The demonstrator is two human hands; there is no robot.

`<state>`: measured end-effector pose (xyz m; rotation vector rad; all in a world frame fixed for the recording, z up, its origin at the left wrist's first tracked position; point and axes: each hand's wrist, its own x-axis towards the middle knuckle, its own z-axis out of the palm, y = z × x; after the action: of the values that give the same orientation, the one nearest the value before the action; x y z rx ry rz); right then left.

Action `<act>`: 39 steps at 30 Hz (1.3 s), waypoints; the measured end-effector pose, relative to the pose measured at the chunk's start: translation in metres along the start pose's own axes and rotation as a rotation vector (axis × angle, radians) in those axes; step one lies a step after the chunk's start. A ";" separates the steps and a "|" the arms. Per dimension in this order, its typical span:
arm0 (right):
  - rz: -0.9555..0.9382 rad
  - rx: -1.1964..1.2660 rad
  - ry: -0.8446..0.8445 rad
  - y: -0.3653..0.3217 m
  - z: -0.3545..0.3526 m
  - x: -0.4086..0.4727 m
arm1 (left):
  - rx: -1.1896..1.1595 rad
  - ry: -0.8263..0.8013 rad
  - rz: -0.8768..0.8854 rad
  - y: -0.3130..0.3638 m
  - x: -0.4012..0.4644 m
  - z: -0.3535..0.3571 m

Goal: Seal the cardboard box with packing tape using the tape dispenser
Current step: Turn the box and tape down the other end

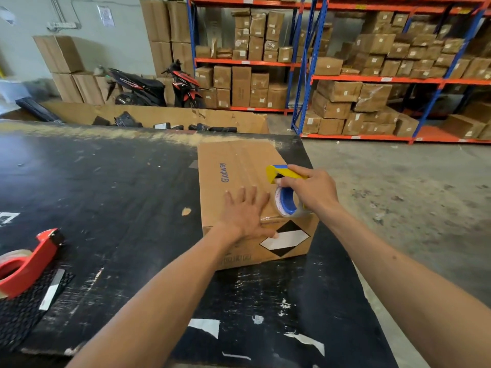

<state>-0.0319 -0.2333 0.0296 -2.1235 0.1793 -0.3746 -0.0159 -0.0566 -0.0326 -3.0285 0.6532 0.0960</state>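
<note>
A closed cardboard box (pixel 233 166) printed "Glodway" sits at the right end of the black table (pixel 106 181). Clear tape runs along its top seam. My left hand (pixel 245 212) lies flat with spread fingers on the near part of the box top, thumb over the front edge. My right hand (pixel 310 188) grips a yellow and blue tape dispenser (pixel 281 179) carrying a roll of clear tape with a blue core (pixel 288 203). The dispenser rests on the box top near its near right corner.
A second, red tape dispenser (pixel 26 264) lies on a dark mat at the table's left edge, beside a metal strip (pixel 51 289). The table's right edge drops to concrete floor. Beyond are shelving racks (pixel 372 78) of cartons, stacked boxes and a parked scooter (pixel 154 86).
</note>
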 end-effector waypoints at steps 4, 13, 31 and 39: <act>0.013 0.030 0.008 0.003 -0.007 0.001 | 0.035 0.014 0.090 -0.017 0.003 -0.005; -0.031 0.070 -0.069 -0.003 -0.008 -0.007 | -0.056 -0.058 0.178 -0.067 -0.008 -0.012; -0.212 -0.057 -0.133 -0.016 0.013 -0.021 | -0.075 -0.047 0.207 -0.076 -0.013 -0.004; -0.569 -0.201 -0.040 -0.009 -0.016 -0.037 | -1.638 -0.153 0.017 -0.095 -0.032 -0.059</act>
<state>-0.0720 -0.2306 0.0380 -2.3568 -0.4383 -0.6647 -0.0027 0.0395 0.0315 -4.3117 0.8071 1.5394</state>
